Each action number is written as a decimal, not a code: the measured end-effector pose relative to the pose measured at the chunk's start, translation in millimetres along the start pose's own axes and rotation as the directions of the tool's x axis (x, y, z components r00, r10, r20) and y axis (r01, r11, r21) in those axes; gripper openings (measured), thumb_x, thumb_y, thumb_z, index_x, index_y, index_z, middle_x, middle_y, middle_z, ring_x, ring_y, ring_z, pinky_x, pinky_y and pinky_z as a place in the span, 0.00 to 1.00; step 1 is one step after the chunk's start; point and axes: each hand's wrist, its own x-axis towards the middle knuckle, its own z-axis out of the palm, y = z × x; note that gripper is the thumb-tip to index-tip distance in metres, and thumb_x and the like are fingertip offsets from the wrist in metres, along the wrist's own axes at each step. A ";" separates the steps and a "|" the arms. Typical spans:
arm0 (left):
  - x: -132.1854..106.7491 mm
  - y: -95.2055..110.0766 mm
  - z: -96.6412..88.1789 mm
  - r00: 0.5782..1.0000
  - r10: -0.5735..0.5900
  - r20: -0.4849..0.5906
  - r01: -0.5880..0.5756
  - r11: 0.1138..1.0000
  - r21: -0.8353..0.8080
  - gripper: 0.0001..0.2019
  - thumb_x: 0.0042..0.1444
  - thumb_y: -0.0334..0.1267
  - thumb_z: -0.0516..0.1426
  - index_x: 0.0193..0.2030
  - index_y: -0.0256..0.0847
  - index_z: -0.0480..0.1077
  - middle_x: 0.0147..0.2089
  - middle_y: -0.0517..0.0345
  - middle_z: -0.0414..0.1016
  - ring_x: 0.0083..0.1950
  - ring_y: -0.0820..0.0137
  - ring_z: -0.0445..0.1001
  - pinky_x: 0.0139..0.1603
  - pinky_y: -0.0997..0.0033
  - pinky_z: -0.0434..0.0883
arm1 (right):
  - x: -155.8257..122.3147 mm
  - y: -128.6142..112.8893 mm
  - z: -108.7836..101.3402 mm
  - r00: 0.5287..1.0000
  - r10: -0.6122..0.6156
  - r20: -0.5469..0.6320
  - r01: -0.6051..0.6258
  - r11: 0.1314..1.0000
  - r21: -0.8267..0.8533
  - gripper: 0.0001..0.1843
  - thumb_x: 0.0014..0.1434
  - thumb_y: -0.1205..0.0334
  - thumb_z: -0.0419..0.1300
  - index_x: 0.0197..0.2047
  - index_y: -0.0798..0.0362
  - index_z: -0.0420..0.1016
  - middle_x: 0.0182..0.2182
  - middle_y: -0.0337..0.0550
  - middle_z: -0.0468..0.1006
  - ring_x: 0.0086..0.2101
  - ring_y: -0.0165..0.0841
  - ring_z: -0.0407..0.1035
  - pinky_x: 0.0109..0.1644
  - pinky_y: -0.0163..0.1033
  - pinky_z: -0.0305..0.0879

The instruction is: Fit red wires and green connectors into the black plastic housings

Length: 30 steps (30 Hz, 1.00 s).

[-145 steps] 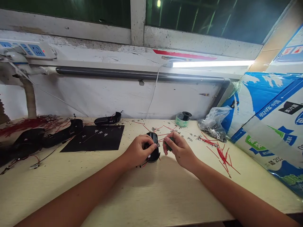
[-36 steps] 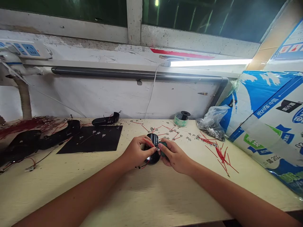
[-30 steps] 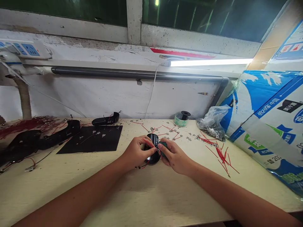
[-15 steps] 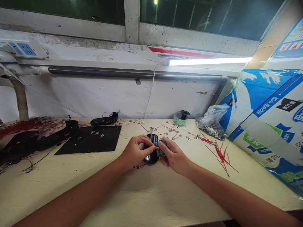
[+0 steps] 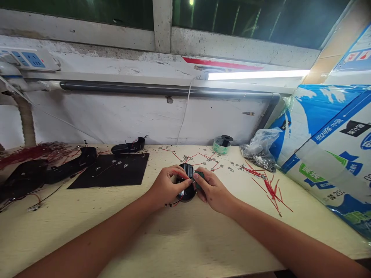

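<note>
A glossy black rounded housing [image 5: 187, 193] lies on the table between my hands. My left hand [image 5: 169, 183] is closed at its left side, with thumb and forefinger pinching a red wire [image 5: 181, 173] over the housing. My right hand [image 5: 213, 190] is wrapped round a dark green handle [image 5: 199, 180], whose working end is hidden near a small metal part at the left fingertips. Below the left hand, a thin lead with a small dark connector [image 5: 169, 205] sticks out beside the housing.
Loose red wires [image 5: 272, 189] and small metal pieces lie to the right and behind. A black mat [image 5: 116, 177], more black housings [image 5: 72, 166] and a red wire heap [image 5: 31, 152] are left. Tape and a spool [image 5: 222, 146], a plastic bag [image 5: 259, 148] and a blue-white carton [image 5: 327, 154] stand right.
The view has shifted very slightly. Both hands keep nearly the same place and grip at the black housing.
</note>
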 end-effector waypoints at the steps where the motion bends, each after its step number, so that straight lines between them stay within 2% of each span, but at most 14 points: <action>1: 0.3 -0.5 0.1 1.000 -0.001 -0.001 0.001 1.000 0.000 0.06 0.50 0.39 0.65 0.27 0.39 0.77 0.34 0.57 0.76 0.38 0.73 0.73 0.45 0.71 0.68 | -0.2 -0.5 0.3 1.000 -0.004 -0.004 0.004 1.000 -0.008 0.23 0.62 0.41 0.59 0.33 0.51 0.59 0.22 0.31 0.59 0.18 0.22 0.51 0.19 0.32 0.45; 11: -1.1 1.2 1.7 0.999 -0.034 0.015 0.033 0.999 0.003 0.06 0.50 0.40 0.65 0.27 0.40 0.78 0.36 0.56 0.76 0.38 0.73 0.73 0.42 0.72 0.68 | -2.2 -6.2 1.7 0.999 0.037 -0.025 -0.038 0.999 -0.012 0.24 0.60 0.40 0.61 0.32 0.50 0.57 0.22 0.31 0.57 0.19 0.24 0.51 0.20 0.32 0.46; 22: 0.5 -1.3 -1.6 1.000 -0.008 0.026 0.009 0.999 -0.031 0.06 0.50 0.39 0.64 0.27 0.39 0.78 0.34 0.58 0.75 0.37 0.75 0.72 0.42 0.74 0.67 | -1.9 2.3 3.4 0.999 -0.022 -0.025 0.020 0.998 -0.060 0.22 0.64 0.41 0.56 0.34 0.52 0.61 0.22 0.31 0.59 0.16 0.23 0.53 0.17 0.32 0.48; 30: -0.1 0.1 -1.3 0.999 -0.021 0.033 0.021 1.000 -0.014 0.06 0.50 0.38 0.64 0.27 0.39 0.78 0.35 0.57 0.75 0.37 0.75 0.72 0.41 0.74 0.66 | -1.3 1.2 3.5 0.998 0.032 -0.051 -0.034 0.999 -0.040 0.23 0.62 0.39 0.58 0.35 0.52 0.61 0.23 0.31 0.61 0.17 0.22 0.54 0.18 0.31 0.47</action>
